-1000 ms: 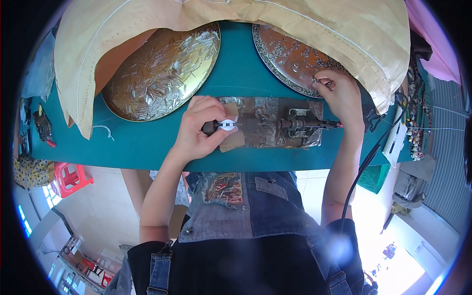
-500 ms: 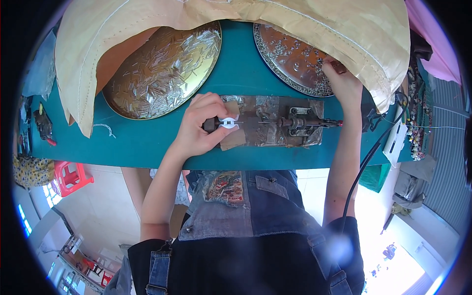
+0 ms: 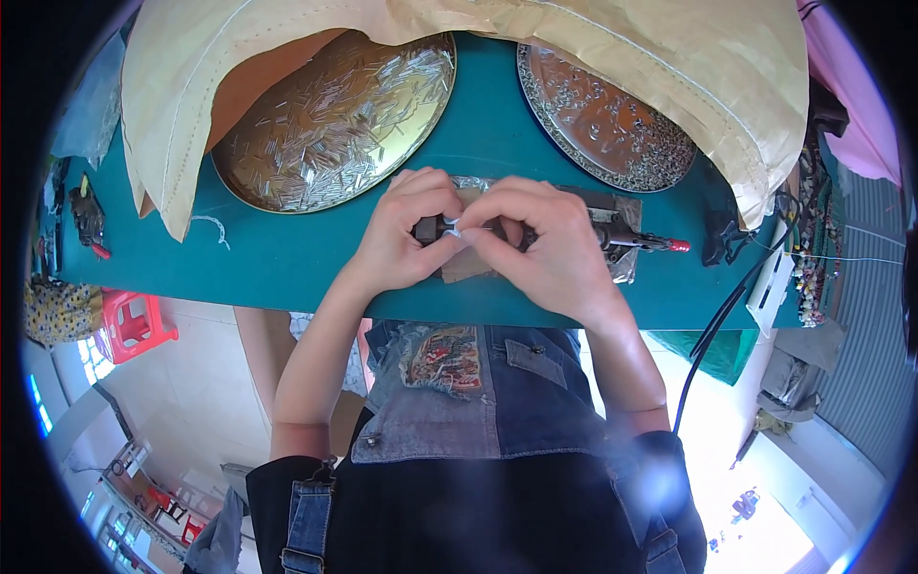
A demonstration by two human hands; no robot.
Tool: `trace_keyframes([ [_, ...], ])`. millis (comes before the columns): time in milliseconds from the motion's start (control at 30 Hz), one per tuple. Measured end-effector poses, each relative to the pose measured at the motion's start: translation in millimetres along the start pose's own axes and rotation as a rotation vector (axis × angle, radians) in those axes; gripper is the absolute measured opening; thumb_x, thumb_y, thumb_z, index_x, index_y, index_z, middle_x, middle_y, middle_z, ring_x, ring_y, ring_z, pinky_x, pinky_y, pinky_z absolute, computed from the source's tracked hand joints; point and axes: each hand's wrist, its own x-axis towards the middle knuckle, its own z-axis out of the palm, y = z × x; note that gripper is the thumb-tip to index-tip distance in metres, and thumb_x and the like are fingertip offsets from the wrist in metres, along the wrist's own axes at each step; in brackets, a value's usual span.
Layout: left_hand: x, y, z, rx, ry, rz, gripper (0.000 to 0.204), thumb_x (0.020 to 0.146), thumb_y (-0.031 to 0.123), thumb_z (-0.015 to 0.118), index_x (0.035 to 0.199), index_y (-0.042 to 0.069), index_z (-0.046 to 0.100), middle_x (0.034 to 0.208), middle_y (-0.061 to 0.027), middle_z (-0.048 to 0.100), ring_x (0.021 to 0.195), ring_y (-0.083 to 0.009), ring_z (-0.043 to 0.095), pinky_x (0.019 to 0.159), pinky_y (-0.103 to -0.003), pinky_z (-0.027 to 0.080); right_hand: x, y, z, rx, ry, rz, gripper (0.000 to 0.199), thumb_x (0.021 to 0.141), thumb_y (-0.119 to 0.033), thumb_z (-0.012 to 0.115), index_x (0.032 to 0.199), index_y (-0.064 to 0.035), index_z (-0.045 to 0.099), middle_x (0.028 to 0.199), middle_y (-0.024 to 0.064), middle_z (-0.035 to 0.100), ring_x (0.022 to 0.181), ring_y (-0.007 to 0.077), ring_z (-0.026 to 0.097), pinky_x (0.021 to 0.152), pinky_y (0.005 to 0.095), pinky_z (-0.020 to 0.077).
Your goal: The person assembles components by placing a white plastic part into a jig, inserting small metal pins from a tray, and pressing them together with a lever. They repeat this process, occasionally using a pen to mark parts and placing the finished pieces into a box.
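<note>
The left hand point(image 3: 406, 234) pinches the small white piece point(image 3: 453, 231) between thumb and fingers; the right hand point(image 3: 545, 239), earlier over the far tray point(image 3: 576, 122), now brings its fingertips to it, their grip unclear.

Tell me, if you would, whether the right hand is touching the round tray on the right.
Apart: the head view shows a strip of green tabletop between the right hand and the round tray.

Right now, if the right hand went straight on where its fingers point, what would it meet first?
Probably the small white piece in the left hand; the right hand seems against it, though depth is unclear.
</note>
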Motion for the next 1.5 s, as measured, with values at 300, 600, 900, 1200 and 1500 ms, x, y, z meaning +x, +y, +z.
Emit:
trace_keyframes([
  [300,-0.3,0.7,3.3,-0.049,0.015,0.005,0.021,0.075,0.012,0.080,0.079,0.007,0.060,0.080,-0.0031,0.054,0.079,-0.0236,0.054,0.080,-0.036,0.039,2.2,-1.0,1.2,-0.308,0.034,-0.098,0.006,0.087,-0.009,0.071,0.093,-0.0073,0.072,0.087,0.0066,0.067,0.077,0.0226,0.064,0.074,0.0364,0.0433],
  [600,-1.7,-1.0,0.8,0.003,-0.025,0.010,0.021,0.072,0.009,0.085,0.089,0.008,0.072,0.083,-0.0024,0.062,0.083,-0.0211,0.060,0.083,-0.034,0.043,9.4,9.3,-73.4,-0.202,0.455,-0.042,0.014,0.088,-0.008,0.072,0.100,-0.0025,0.074,0.083,0.0034,0.072,0.069,0.0065,0.059,0.066,0.0243,0.0492],
  [900,-1.6,0.2,3.4,-0.062,0.020,0.003,0.018,0.075,0.012,0.079,0.080,0.008,0.063,0.079,-0.0025,0.055,0.079,-0.0228,0.055,0.081,-0.035,0.039,10.2,7.2,-40.8,-0.516,0.185,-0.327,0.026,0.079,-0.007,0.075,0.105,-0.0071,0.072,0.100,0.0110,0.069,0.090,0.0288,0.068,0.079,0.0381,0.0548],
  [1200,0.4,2.2,1.9,-0.034,0.014,0.025,0.021,0.072,0.011,0.078,0.080,0.006,0.060,0.081,-0.0049,0.055,0.080,-0.0247,0.054,0.079,-0.035,0.039,8.4,-0.2,-8.7,-0.528,-0.075,-0.511,0.014,0.076,-0.006,0.074,0.090,-0.0082,0.071,0.084,0.0042,0.060,0.080,0.0223,0.061,0.070,0.0353,0.0457],
  [1500,0.2,3.0,2.2,-0.052,0.016,0.016,0.019,0.074,0.012,0.079,0.080,0.006,0.061,0.080,-0.0039,0.055,0.080,-0.0246,0.055,0.080,-0.036,0.040,2.0,6.0,-7.6,-0.575,-0.031,-0.515,0.018,0.074,-0.002,0.077,0.090,-0.0050,0.070,0.087,0.0053,0.064,0.078,0.0250,0.061,0.071,0.0356,0.0470],
])
